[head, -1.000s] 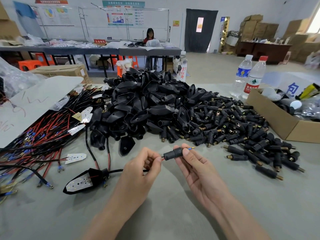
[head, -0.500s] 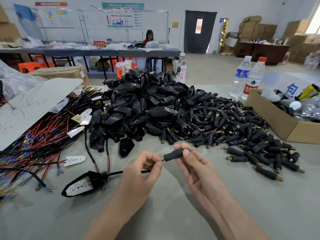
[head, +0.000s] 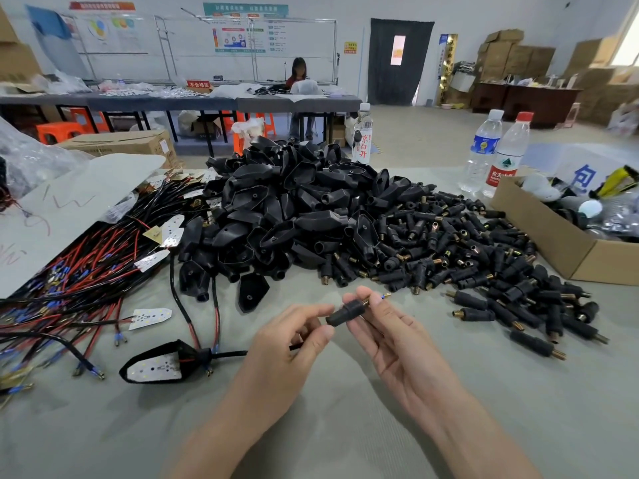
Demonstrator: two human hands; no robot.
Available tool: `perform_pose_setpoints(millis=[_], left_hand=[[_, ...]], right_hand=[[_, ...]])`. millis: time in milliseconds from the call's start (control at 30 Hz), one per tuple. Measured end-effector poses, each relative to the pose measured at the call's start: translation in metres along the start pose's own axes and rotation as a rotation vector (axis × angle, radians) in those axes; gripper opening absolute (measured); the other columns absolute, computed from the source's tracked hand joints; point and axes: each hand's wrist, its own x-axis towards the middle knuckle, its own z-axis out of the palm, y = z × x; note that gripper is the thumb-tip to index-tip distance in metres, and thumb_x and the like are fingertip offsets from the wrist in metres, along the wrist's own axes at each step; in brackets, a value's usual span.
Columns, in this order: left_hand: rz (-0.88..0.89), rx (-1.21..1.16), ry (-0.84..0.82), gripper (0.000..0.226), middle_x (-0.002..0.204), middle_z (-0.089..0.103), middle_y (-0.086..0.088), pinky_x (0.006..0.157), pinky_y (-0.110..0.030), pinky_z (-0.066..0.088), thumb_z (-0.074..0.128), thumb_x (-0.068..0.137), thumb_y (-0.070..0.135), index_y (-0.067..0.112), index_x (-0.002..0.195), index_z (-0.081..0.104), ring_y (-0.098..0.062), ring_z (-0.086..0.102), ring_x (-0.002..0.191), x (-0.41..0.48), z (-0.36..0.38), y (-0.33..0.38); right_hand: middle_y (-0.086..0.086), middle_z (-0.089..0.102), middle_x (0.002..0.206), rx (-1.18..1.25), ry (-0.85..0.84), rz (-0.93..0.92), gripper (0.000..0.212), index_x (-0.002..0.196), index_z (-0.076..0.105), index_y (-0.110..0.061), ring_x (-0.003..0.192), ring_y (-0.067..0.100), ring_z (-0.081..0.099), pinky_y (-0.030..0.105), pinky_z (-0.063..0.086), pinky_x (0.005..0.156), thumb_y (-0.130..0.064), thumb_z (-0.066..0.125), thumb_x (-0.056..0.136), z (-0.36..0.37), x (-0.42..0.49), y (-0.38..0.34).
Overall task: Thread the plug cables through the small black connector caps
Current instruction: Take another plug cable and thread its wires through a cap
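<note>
With the left hand [head: 276, 347] pinching the thin black plug cable [head: 228, 355] just behind the small black cylindrical plastic connector cap [head: 345, 312], and the right hand [head: 390, 344] palm-up with its fingers [head: 358, 292] and thumb gripping that cap, I read this as mid-thread. The connector cap is on the cable, held in the air between both hands above the grey cloth-covered surface [head: 345, 426], just in front of the loose pile of matching black caps with brass ends [head: 484, 257]. The blue-sleeved wire tip [head: 384, 296] pokes out past the cap's brass threaded end, so the lead is through the bore. To do it well, I'd hold the cap steady in the right hand and feed with the left in short pushes, pinching close to the cap so the soft cable does not buckle. I'd pull straight along the bore rather than at an angle, or the blue terminal may snag on the brass thread. The cable trails left to the black pointed lamp housing with a white LED board [head: 155, 364], lying on the surface. I'd leave slack there, since a hard tug would likely drag it into the tangle of red and black wires [head: 69, 281].
</note>
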Motion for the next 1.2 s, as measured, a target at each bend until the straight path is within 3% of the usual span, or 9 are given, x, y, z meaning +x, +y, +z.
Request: perform_pose_setpoints(millis=[100,233,400,533,633,833,1000,1200], left_hand=[[0.089,0.097,-0.003,0.022,0.087,0.058,0.013,0.073,-0.013,0.042,0.058,0.090,0.048,0.053,0.111,0.059,-0.014,0.056,0.081,-0.001,0.005,-0.003],[0.106,0.150,0.035,0.018,0.087,0.060,0.014,0.071,-0.023,0.047,0.054,0.091,0.046,0.045,0.108,0.058,-0.013,0.061,0.082,-0.001,0.008,-0.006],[0.073,0.209,0.052,0.019,0.089,0.063,0.021,0.070,-0.022,0.047,0.049,0.091,0.050,0.040,0.105,0.059,-0.006,0.064,0.085,-0.003,0.006,-0.005],[0.041,0.233,0.038,0.027,0.087,0.064,0.019,0.068,-0.030,0.051,0.046,0.090,0.053,0.037,0.104,0.063,-0.009,0.064,0.082,-0.003,0.005,-0.003],[0.023,0.237,0.015,0.017,0.085,0.064,0.015,0.070,-0.039,0.052,0.051,0.096,0.044,0.035,0.105,0.063,-0.016,0.062,0.077,-0.003,0.003,-0.003],[0.009,0.271,-0.042,0.017,0.084,0.065,0.013,0.072,-0.042,0.054,0.050,0.098,0.044,0.036,0.107,0.060,-0.014,0.063,0.079,-0.003,0.001,-0.001],[0.037,0.317,-0.026,0.014,0.086,0.067,0.017,0.073,-0.036,0.056,0.054,0.097,0.041,0.034,0.104,0.064,-0.006,0.066,0.084,-0.004,-0.006,-0.003],[0.046,0.260,0.048,0.008,0.092,0.066,0.020,0.075,-0.033,0.058,0.061,0.095,0.031,0.029,0.101,0.065,-0.005,0.067,0.089,-0.004,-0.004,-0.004]], right_hand=[[0.021,0.071,0.117,0.004,0.016,0.017,0.023,0.105,0.076,-0.001,0.107,0.025,0.071,0.025,0.060,0.076,-0.016,0.062,0.093,0.000,0.000,0.000],[0.017,0.072,0.118,-0.079,0.023,-0.012,0.025,0.111,0.073,-0.004,0.109,0.026,0.070,0.027,0.059,0.081,-0.017,0.057,0.098,-0.001,0.002,0.004],[0.011,0.073,0.116,-0.143,0.053,-0.085,0.030,0.115,0.069,-0.006,0.104,0.023,0.072,0.029,0.060,0.080,-0.024,0.059,0.093,-0.003,0.005,0.004],[0.010,0.075,0.109,-0.166,0.124,-0.148,0.027,0.104,0.076,-0.012,0.097,0.021,0.074,0.026,0.060,0.076,-0.027,0.064,0.085,-0.008,0.006,0.001],[0.005,0.076,0.101,-0.218,0.165,-0.187,0.020,0.091,0.081,-0.016,0.092,0.019,0.073,0.024,0.059,0.075,-0.029,0.068,0.082,-0.011,0.007,0.000],[0.002,0.075,0.090,-0.285,0.234,-0.242,0.017,0.079,0.080,-0.016,0.081,0.013,0.072,0.021,0.058,0.071,-0.031,0.073,0.081,-0.013,0.009,-0.001],[0.005,0.073,0.088,-0.102,0.336,-0.240,0.020,0.091,0.071,-0.007,0.075,0.012,0.070,0.020,0.058,0.067,-0.026,0.071,0.087,-0.022,0.011,-0.012],[0.007,0.075,0.098,0.018,0.206,-0.141,0.032,0.111,0.067,-0.009,0.089,0.015,0.073,0.024,0.060,0.073,-0.018,0.070,0.080,-0.020,0.013,-0.005]])
